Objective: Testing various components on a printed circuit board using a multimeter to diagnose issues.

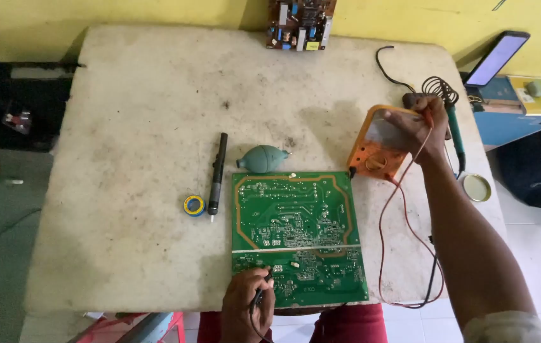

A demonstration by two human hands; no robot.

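A green circuit board (pixel 296 235) lies solder side up near the table's front edge. My left hand (pixel 245 308) is closed around a black test probe (pixel 260 293), whose tip touches the board's lower left corner. My right hand (pixel 420 127) reaches out to the right and grips the top of an orange multimeter (pixel 375 152), with a red probe between the fingers. Red and black leads (pixel 397 241) loop from the meter down the board's right side.
A black desoldering pump (pixel 218 171), a roll of solder (pixel 193 205) and a green rubber blower (pixel 261 159) lie left of the board. A green-handled soldering iron (pixel 456 136), a round tin (pixel 477 187), another circuit board (pixel 299 24) and a phone (pixel 498 57) lie farther off.
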